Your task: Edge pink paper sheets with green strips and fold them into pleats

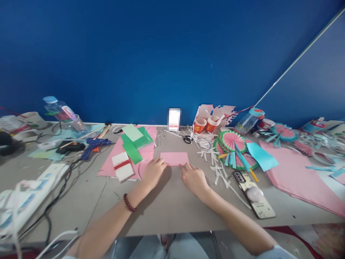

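A small pink sheet of paper (174,158) lies on the table in front of me, wider than it is deep. At its left end, the curled fingers of my left hand (154,173) hold the near corner. My right hand (194,178) has its fingers bent at the near right corner, gripping the paper there. The fingertips' undersides are hidden. Left of my hands, a larger pink sheet (107,163) carries green paper (132,153) and a white stack with a red band (123,167).
Paper fans (233,142), white paper scraps (215,169) and a phone (254,194) lie to the right. Paper cups (199,125) and scissors (187,139) stand or lie farther back. A blue glue gun (94,145) and a power strip (35,198) are on the left.
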Demonstrator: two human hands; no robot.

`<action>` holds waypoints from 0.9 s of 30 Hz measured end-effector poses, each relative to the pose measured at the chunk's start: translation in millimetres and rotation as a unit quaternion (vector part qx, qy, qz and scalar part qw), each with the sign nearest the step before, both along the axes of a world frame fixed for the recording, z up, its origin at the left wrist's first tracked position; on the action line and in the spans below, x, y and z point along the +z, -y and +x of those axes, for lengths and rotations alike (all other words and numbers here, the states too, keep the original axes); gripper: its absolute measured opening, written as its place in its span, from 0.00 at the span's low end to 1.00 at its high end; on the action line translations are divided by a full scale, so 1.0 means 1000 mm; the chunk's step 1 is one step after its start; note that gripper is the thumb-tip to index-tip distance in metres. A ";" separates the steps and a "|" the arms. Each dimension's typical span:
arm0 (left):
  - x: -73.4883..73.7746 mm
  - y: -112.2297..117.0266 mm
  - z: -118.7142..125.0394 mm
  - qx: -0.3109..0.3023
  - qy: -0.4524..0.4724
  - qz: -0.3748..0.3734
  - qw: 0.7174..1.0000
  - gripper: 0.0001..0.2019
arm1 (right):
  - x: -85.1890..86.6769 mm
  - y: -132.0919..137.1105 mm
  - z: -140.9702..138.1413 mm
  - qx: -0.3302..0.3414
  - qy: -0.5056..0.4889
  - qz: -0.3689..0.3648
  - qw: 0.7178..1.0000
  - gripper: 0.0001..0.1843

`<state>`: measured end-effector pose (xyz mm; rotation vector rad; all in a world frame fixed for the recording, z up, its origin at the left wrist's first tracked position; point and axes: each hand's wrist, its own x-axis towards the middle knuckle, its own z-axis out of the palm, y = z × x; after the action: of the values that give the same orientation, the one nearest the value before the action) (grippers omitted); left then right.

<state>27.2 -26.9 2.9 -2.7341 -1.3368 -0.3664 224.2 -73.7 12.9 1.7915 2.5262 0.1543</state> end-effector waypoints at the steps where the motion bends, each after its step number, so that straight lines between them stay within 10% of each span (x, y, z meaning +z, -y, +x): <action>1: -0.001 -0.004 -0.002 -0.009 0.007 -0.002 1.000 0.10 | 0.000 -0.001 0.001 0.002 0.002 -0.001 1.000 0.22; 21: 0.002 -0.010 -0.003 -0.025 0.114 0.130 0.985 0.12 | -0.010 -0.024 0.019 0.004 -0.175 0.056 0.983 0.10; 27: 0.000 0.004 0.004 -0.072 0.171 0.170 0.968 0.10 | -0.009 -0.022 0.013 -0.007 -0.439 0.073 0.896 0.10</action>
<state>31.6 -30.9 3.2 -2.5547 -1.0126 -1.0153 237.1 -51.9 3.5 2.3174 3.1001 -0.6355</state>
